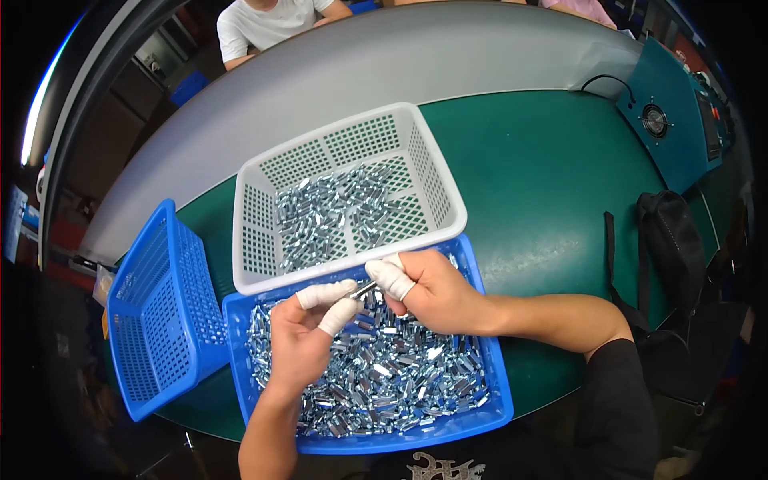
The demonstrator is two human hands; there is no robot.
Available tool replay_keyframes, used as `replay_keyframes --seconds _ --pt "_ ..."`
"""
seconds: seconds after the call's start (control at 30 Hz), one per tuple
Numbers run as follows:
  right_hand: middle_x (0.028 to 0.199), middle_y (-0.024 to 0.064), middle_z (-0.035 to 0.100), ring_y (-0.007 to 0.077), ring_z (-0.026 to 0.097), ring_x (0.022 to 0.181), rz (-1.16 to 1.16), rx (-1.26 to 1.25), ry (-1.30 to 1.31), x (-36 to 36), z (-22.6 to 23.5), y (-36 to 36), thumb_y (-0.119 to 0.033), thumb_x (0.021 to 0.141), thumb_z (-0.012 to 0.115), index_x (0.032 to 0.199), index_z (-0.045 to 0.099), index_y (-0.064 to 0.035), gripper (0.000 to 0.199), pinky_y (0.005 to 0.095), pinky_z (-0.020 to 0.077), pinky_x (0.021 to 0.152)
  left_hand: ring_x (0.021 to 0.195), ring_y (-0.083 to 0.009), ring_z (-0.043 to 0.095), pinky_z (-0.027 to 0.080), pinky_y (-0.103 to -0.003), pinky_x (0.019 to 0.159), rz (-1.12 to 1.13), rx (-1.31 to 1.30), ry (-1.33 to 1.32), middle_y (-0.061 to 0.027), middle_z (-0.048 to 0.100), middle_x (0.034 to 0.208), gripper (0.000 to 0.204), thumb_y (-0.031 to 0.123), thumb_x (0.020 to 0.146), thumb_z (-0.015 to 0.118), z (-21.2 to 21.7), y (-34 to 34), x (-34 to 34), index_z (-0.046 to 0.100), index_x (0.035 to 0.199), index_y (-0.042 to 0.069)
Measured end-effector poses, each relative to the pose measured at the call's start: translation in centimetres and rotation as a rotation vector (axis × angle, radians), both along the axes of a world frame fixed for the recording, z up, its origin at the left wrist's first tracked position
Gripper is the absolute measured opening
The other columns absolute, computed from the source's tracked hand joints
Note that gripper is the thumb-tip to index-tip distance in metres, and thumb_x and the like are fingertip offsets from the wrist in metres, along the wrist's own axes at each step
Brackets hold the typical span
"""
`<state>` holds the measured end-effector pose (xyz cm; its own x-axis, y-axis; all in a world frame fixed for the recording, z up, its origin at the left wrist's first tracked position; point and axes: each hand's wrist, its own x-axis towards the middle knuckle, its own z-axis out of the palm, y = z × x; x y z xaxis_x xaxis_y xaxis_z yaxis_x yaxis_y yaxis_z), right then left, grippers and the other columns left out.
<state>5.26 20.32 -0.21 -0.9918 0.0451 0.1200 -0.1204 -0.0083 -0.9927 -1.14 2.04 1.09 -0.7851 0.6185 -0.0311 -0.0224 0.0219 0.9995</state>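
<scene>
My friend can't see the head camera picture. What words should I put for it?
A left hand and right hand in white finger covers hold a small metal piece over a blue bin of many shiny pieces. Beyond sits a white basket with fewer pieces; a blue basket is at left.

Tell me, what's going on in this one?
The wearer's left hand and right hand, some fingers wrapped in white, hold a small shiny metal part above a blue bin full of similar pieces. More lie in the white perforated basket beyond it; a blue perforated basket stands to the left.
</scene>
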Motion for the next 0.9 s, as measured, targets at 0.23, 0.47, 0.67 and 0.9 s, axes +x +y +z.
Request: replay_keyframes --seconds 0.23,0.47,0.67,0.9 --pt "0.055 -0.0019 0.048 0.005 0.042 0.05 0.086 -0.154 -0.14 -0.1 0.2 0.2 -0.026 0.098 0.042 0.066 0.051 -0.0053 0.039 0.0218 0.0349 0.047 0.084 -0.0164 0.063 0.051 -0.028 0.076 0.016 -0.005 -0.074 -0.0115 0.066 0.088 0.019 0.002 0.086 0.06 0.6 0.3 0.5 0.061 0.104 -0.004" --pt "0.055 -0.0018 0.049 0.0051 0.043 0.051 0.002 -0.084 -0.088 0.1 0.6 -0.5 -0.026 0.098 0.041 0.068 0.054 -0.0043 0.04 0.0221 0.0353 0.047 0.081 -0.0138 0.06 0.049 -0.027 0.074 0.02 0.09 0.218 -0.0109 0.063 0.095 0.016 -0.006 0.082 0.061 -1.6 0.9 1.0 0.058 0.097 -0.003" --pt "0.055 -0.0013 0.05 0.0053 0.044 0.051 0.105 -0.035 -0.131 0.2 -0.3 -0.1 -0.028 0.098 0.041 0.067 0.054 -0.0048 0.04 0.0226 0.0365 0.048 0.081 -0.0168 0.061 0.048 -0.027 0.075 0.026 -0.017 0.491 -0.0113 0.063 0.091 0.025 -0.003 0.076 0.068 -1.7 1.6 1.3 0.058 0.099 -0.002" --pt "0.055 -0.0015 0.049 0.0036 0.042 0.046 0.046 -0.205 -0.12 0.4 0.4 -0.6 -0.031 0.099 0.04 0.069 0.052 -0.0059 0.041 0.0202 0.0325 0.041 0.079 -0.0133 0.059 0.047 -0.026 0.071 0.125 -0.089 0.4 -0.0084 0.064 0.089 0.028 0.021 0.088 0.061 -0.6 1.0 0.9 0.059 0.104 -0.003"
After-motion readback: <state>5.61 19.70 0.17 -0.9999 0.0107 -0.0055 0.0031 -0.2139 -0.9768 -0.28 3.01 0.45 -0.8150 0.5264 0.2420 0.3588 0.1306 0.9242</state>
